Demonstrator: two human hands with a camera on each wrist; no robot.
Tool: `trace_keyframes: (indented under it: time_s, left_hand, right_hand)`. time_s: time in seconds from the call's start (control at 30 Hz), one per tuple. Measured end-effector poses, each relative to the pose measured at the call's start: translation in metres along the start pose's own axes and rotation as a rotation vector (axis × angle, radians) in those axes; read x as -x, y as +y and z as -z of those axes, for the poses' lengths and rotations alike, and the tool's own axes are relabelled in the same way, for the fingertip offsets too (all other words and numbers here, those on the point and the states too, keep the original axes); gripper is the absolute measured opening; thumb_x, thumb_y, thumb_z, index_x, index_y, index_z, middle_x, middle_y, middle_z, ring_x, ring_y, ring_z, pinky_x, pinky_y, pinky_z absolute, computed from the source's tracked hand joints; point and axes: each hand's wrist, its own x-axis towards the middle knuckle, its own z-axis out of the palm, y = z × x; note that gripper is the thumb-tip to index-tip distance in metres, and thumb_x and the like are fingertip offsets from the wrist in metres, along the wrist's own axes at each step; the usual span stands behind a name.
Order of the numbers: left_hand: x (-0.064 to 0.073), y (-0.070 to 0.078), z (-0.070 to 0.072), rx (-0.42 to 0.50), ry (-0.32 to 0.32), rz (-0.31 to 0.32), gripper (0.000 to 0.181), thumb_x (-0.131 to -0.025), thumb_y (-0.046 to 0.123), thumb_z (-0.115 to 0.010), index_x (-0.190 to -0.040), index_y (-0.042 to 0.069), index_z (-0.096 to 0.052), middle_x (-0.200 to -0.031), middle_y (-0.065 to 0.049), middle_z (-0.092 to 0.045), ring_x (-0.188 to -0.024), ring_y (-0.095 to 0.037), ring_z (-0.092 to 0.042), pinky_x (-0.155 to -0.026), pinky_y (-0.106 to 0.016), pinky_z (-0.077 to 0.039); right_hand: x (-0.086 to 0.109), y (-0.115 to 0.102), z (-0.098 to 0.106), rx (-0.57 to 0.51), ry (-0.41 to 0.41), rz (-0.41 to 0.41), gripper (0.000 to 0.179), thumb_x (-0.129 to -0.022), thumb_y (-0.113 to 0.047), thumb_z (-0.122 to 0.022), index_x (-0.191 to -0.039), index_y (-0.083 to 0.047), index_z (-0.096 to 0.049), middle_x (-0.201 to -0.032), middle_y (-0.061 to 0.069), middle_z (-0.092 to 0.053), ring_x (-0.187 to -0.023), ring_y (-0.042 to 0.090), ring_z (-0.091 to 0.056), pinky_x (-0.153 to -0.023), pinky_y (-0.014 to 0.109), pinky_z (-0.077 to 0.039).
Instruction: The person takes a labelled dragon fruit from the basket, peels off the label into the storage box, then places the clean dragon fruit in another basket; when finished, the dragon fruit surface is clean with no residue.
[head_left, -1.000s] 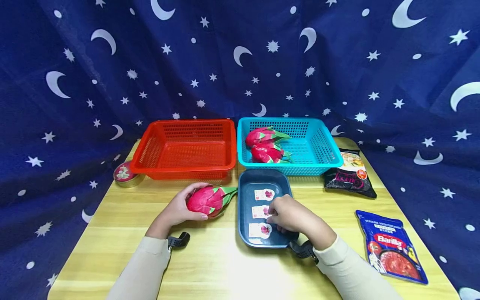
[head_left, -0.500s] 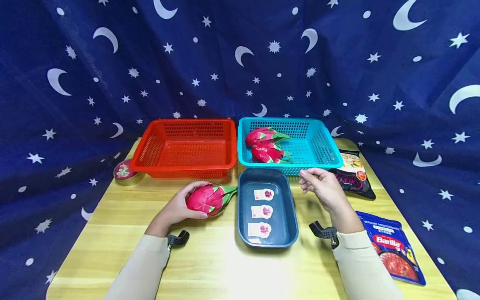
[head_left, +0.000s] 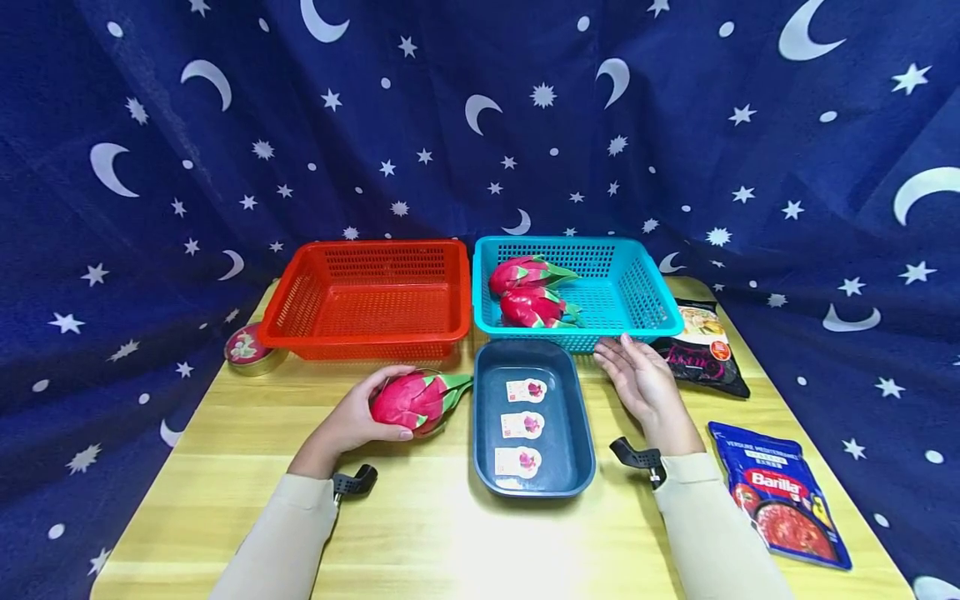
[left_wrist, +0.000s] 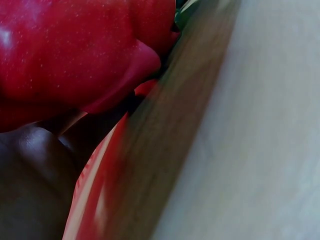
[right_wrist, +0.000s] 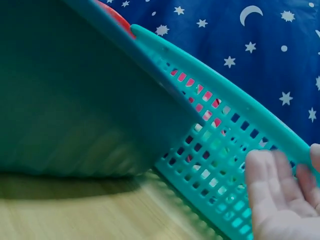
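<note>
My left hand [head_left: 348,423] grips a pink-red dragon fruit [head_left: 408,402] on the table, thumb on the near side and green tips pointing right. In the left wrist view the fruit's red skin [left_wrist: 75,55] fills the upper left. My right hand [head_left: 643,385], fingers extended and holding nothing, is at the front of the turquoise basket [head_left: 630,304]. Its fingers [right_wrist: 265,180] overlap the perforated wall in the right wrist view. Two more dragon fruits [head_left: 531,307] lie in that basket's left part. Between my hands stands a dark blue tray [head_left: 567,454] bearing several fruit-picture stickers [head_left: 522,425].
A red basket [head_left: 365,340] stands back left, beside the turquoise one. A round tin [head_left: 247,346] sits by its left corner. On the right lie a black food packet [head_left: 693,362] and a blue Barilla pouch [head_left: 783,496]. A starry curtain [head_left: 420,125] hangs behind.
My right hand has left the tray and moved right and back to the turquoise basket's front; its curled fingers have straightened. My left hand and its dragon fruit stay put.
</note>
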Motion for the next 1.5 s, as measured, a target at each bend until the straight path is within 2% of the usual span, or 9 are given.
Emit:
trace_keyframes:
  time_s: [0.3,0.57,0.77,0.9,0.97,1.07,1.27,1.4,1.5]
  left_hand:
    - [0.000,-0.003,0.001,-0.003,-0.009,0.000,0.092,-0.071,0.010,-0.099,-0.151,0.017,-0.053,-0.148,-0.006,-0.057,-0.129,-0.031,-0.055,-0.103,-0.034,-0.050]
    - [0.003,0.000,0.003,0.024,-0.030,0.031,0.093,-0.074,0.007,-0.097,-0.153,0.016,-0.050,-0.150,-0.004,-0.054,-0.131,-0.031,-0.052,-0.104,-0.035,-0.050]
    - [0.008,0.009,0.000,-0.098,-0.018,0.059,0.103,-0.066,0.012,-0.103,-0.154,0.018,-0.050,-0.145,-0.001,-0.056,-0.127,-0.029,-0.055,-0.101,-0.045,-0.052]
    - [0.010,0.015,0.003,-0.201,0.044,0.048,0.097,-0.067,0.022,-0.103,-0.151,0.019,-0.054,-0.139,-0.004,-0.060,-0.120,-0.029,-0.061,-0.097,-0.047,-0.054]
    - [0.013,0.021,0.008,-0.218,0.093,0.044,0.094,-0.068,0.025,-0.103,-0.148,0.019,-0.056,-0.138,-0.005,-0.061,-0.118,-0.029,-0.061,-0.097,-0.045,-0.054]
    - [0.020,0.032,0.017,-0.142,0.151,0.035,0.087,-0.070,0.017,-0.100,-0.145,0.018,-0.056,-0.138,-0.006,-0.060,-0.120,-0.030,-0.059,-0.099,-0.039,-0.053]
    - [0.030,0.062,0.023,0.032,0.168,-0.064,0.087,-0.073,-0.005,-0.094,-0.148,0.009,-0.052,-0.137,-0.015,-0.057,-0.122,-0.033,-0.056,-0.097,-0.032,-0.055]
    - [0.012,0.089,0.008,0.104,0.187,-0.073,0.088,-0.072,-0.004,-0.095,-0.148,0.012,-0.053,-0.140,-0.013,-0.056,-0.124,-0.034,-0.057,-0.096,-0.036,-0.056]
    - [-0.017,0.107,-0.010,0.096,0.184,-0.079,0.088,-0.071,0.005,-0.099,-0.147,0.016,-0.056,-0.139,-0.009,-0.058,-0.125,-0.031,-0.058,-0.097,-0.038,-0.056]
  right_hand:
    - [-0.001,0.011,0.001,-0.192,-0.032,0.063,0.013,-0.109,-0.002,-0.052,-0.100,0.004,-0.059,-0.107,0.024,-0.071,-0.109,0.034,-0.071,-0.110,0.043,-0.045]
    - [-0.002,0.016,-0.002,-0.196,-0.017,0.087,0.014,-0.110,-0.001,-0.048,-0.102,0.004,-0.058,-0.106,0.023,-0.071,-0.107,0.033,-0.072,-0.105,0.042,-0.050]
    - [-0.005,0.017,-0.004,-0.186,-0.008,0.080,0.012,-0.110,0.001,-0.049,-0.103,0.004,-0.058,-0.106,0.023,-0.071,-0.107,0.032,-0.072,-0.106,0.042,-0.049]
    - [-0.006,0.019,-0.006,-0.182,0.013,0.085,0.007,-0.108,0.000,-0.054,-0.103,0.004,-0.057,-0.104,0.023,-0.071,-0.106,0.032,-0.073,-0.105,0.042,-0.050]
    - [-0.006,0.019,-0.006,-0.184,0.017,0.085,0.005,-0.107,0.000,-0.057,-0.103,0.004,-0.057,-0.104,0.023,-0.071,-0.106,0.032,-0.073,-0.105,0.042,-0.050]
    - [-0.005,0.019,-0.005,-0.174,0.023,0.086,0.008,-0.104,0.000,-0.062,-0.104,0.004,-0.056,-0.104,0.022,-0.071,-0.106,0.031,-0.072,-0.106,0.041,-0.049]
    - [-0.002,0.018,-0.005,-0.176,0.039,0.074,0.010,-0.103,0.000,-0.065,-0.104,0.004,-0.056,-0.105,0.021,-0.071,-0.105,0.030,-0.073,-0.107,0.041,-0.048]
    - [-0.002,0.016,-0.005,-0.178,0.038,0.080,0.003,-0.106,0.001,-0.059,-0.105,0.003,-0.057,-0.105,0.021,-0.071,-0.106,0.030,-0.072,-0.107,0.041,-0.048]
    - [-0.003,0.015,-0.005,-0.182,0.041,0.083,0.006,-0.105,-0.001,-0.060,-0.106,0.003,-0.056,-0.105,0.021,-0.070,-0.107,0.030,-0.072,-0.107,0.040,-0.048]
